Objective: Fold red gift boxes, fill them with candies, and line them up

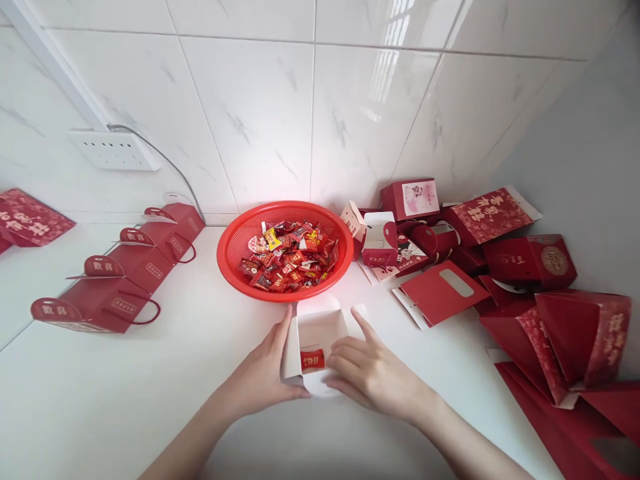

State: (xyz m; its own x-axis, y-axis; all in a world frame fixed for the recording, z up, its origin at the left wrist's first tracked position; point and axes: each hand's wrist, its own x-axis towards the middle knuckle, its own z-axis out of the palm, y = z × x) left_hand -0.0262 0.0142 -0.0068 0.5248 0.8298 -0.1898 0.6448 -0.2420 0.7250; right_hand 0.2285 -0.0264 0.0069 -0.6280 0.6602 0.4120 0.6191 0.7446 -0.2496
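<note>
On your worktop [165, 387], the red cartons [440, 293] crowd your right, and a row of red boxes [133, 270] stands left. The basket [285, 295] of sweets sits just beyond your open box [291, 357], limiting forward room. The box looks light and crushable; support its walls, clear of the flaps. Your left hand [255, 377] holds its left side; your right hand [373, 370] is half-curled at the opening, its grip unclear. One small wrapped sweet [313, 360], probably slippery, lies inside.
</note>
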